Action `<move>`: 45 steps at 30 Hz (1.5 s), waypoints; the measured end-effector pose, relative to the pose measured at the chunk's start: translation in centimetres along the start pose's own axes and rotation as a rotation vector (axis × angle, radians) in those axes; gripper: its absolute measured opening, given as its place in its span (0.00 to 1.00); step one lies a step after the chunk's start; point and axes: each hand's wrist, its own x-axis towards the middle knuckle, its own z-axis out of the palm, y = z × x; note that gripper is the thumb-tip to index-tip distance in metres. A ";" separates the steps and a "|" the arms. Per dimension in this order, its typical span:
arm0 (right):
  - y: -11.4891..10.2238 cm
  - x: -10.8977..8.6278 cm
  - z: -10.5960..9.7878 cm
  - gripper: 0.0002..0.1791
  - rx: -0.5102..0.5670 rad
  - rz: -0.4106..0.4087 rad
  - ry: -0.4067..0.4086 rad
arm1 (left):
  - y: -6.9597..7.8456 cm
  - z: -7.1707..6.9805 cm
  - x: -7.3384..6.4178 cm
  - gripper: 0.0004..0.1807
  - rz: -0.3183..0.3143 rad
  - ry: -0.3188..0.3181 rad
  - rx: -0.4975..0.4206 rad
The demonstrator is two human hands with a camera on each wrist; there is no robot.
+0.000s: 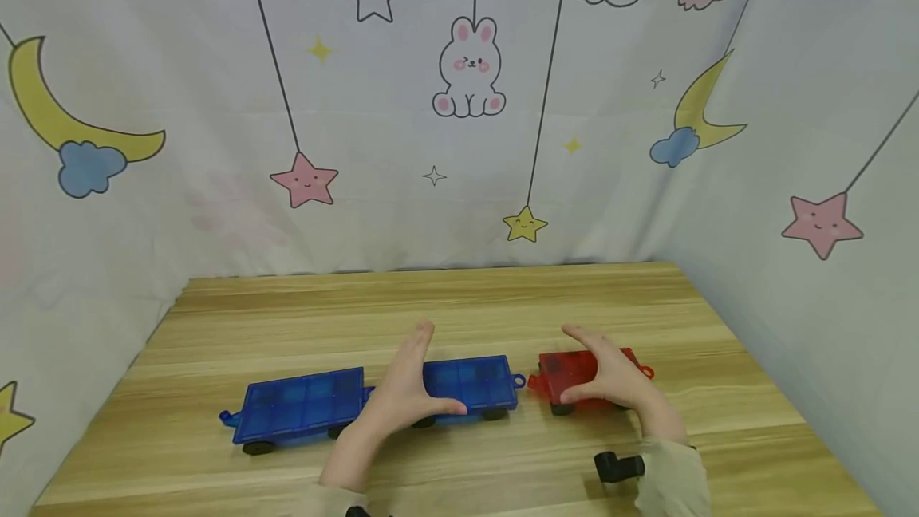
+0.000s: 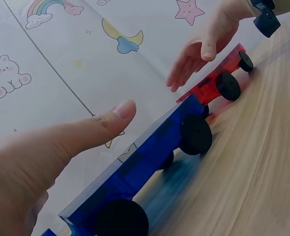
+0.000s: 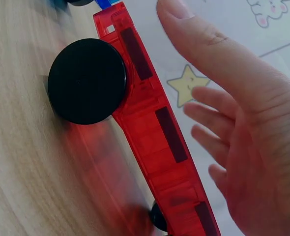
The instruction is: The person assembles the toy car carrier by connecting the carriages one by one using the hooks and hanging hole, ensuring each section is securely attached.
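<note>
Three translucent toy train cars with black wheels stand in a row. In the head view my left hand hovers over the left end of the middle blue car, thumb and fingers spread apart. A second blue car stands to its left; my hand partly hides where the two meet. My right hand spreads over the red car, and the right wrist view shows a gap between its fingers and the car's side. The middle car's blue ring lies close to the red car's hook.
The cars stand on a wood-grain table. Behind and beside it hangs a white cloth printed with stars, moons and rabbits. A black device sticks out at my right wrist.
</note>
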 end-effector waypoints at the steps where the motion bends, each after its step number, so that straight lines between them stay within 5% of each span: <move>1: 0.0 0.0 0.0 0.58 0.005 -0.004 -0.011 | 0.0 0.1 0.0 0.70 0.001 -0.007 0.011; 13: 0.5 0.0 -0.1 0.53 0.032 0.004 -0.108 | -0.1 0.9 0.3 0.64 0.052 -0.056 0.138; 25: 0.2 0.1 0.0 0.48 0.009 0.035 -0.101 | -0.1 1.2 0.4 0.58 0.087 -0.102 0.205; 45: -0.3 0.1 0.1 0.47 -0.020 0.044 -0.097 | -0.1 1.4 0.2 0.54 0.094 -0.072 0.230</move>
